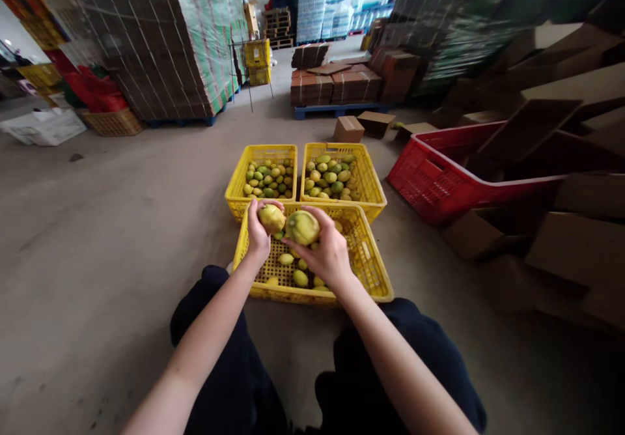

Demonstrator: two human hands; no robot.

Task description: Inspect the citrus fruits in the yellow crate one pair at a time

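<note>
My left hand [258, 234] is wrapped round a yellow-brown fruit [271, 219]. Just to its right, my right hand [330, 246] grips a larger yellow-green fruit [303, 228] between thumb and fingers. Both hands are above the near yellow crate [377, 267], where several yellow fruits [300, 279] lie on the perforated bottom. Behind it, side by side, stand a left yellow crate [235, 176] and a right yellow crate [374, 184], each holding many green and yellow fruits.
On the right are a large red crate [430, 187] and heaped cardboard boxes [571, 246]. Small cartons [348, 129] lie beyond the yellow crates, before a blue pallet [336, 111] of flattened cardboard. A wrapped stack [146, 44] stands at the back left. My knees flank the near crate.
</note>
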